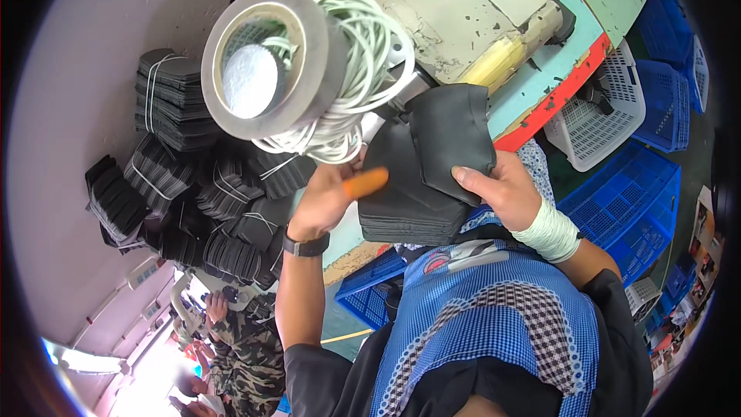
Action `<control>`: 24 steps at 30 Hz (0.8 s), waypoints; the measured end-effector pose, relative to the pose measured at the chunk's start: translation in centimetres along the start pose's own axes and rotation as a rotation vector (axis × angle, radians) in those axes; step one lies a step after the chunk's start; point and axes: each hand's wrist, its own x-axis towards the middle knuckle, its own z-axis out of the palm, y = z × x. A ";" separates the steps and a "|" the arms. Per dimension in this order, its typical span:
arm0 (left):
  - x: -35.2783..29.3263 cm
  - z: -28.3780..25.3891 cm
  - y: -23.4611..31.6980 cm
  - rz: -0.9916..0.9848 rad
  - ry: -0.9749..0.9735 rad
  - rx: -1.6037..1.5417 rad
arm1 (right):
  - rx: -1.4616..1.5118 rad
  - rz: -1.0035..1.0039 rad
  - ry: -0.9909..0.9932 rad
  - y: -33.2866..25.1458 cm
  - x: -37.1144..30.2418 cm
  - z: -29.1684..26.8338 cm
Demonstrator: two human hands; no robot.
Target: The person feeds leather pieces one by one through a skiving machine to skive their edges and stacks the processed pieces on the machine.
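Observation:
A thick stack of flat black leather-like pieces (413,220) sits in front of me at the table edge. My right hand (505,185) pinches a curved black piece (451,135) at its lower right, thumb on top; this piece overlaps the stack. At the stack's left side is my left hand (328,197). Its thumb wears an orange finger cover, smeared by motion, and reaches over the stack's edge. The other left fingers are mostly hidden, so their grip does not show. White wrapping circles my right wrist, and a dark watch band my left.
A grey tape roll (301,69) and a white cord coil (363,69) rise close above my left hand. Beyond stands a worn cream machine (455,15). Tied black bundles (177,100) lie left. White (598,120) and blue crates (617,201) stand right. People work at lower left.

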 end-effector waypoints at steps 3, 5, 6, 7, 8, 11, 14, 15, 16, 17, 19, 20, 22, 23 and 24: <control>0.7 0.6 1.0 -0.073 0.038 0.029 | 0.013 -0.055 0.031 -0.8 -0.3 0.4; 0.3 0.7 1.3 -0.062 0.025 -0.071 | 0.022 -0.055 0.043 -0.4 -0.2 0.2; 0.1 0.7 1.5 -0.056 0.022 -0.122 | 0.030 -0.049 0.057 -0.3 -0.2 0.1; 0.4 -0.5 0.6 -0.063 -0.018 -0.018 | 0.031 -0.054 0.062 -0.3 -0.1 0.1; 0.6 -0.4 0.6 -0.059 -0.001 0.018 | 0.046 -0.056 0.074 -0.4 -0.1 0.4; 0.8 0.3 0.8 -0.078 0.055 -0.023 | 0.038 -0.071 0.098 -0.4 -0.3 0.5; -0.1 -0.6 0.7 -0.055 -0.021 -0.061 | -0.013 -0.080 0.112 -0.2 0.1 0.3; -0.3 -0.7 0.5 -0.061 -0.028 -0.043 | -0.041 -0.074 0.108 -0.1 0.0 0.2; 0.1 -0.7 0.8 -0.100 -0.023 0.047 | -0.041 -0.075 0.108 -0.3 -0.2 0.2; 0.4 -0.8 1.1 -0.144 -0.019 0.132 | -0.014 -0.072 0.110 -0.6 -0.2 0.3; 0.7 0.3 1.1 -0.086 0.071 0.062 | 0.015 -0.068 0.104 -0.6 -0.2 0.5; 0.7 0.5 1.1 -0.065 0.097 0.039 | 0.013 -0.093 0.130 -0.6 -0.1 0.3; -0.1 0.3 1.6 -0.109 0.024 0.046 | 0.014 -0.124 0.160 -0.7 0.2 0.2; -0.2 0.2 1.9 -0.118 -0.015 0.118 | 0.000 -0.117 0.152 -0.6 0.1 0.3; -0.1 0.2 2.2 -0.121 -0.064 0.194 | -0.014 -0.111 0.144 -0.6 0.1 0.3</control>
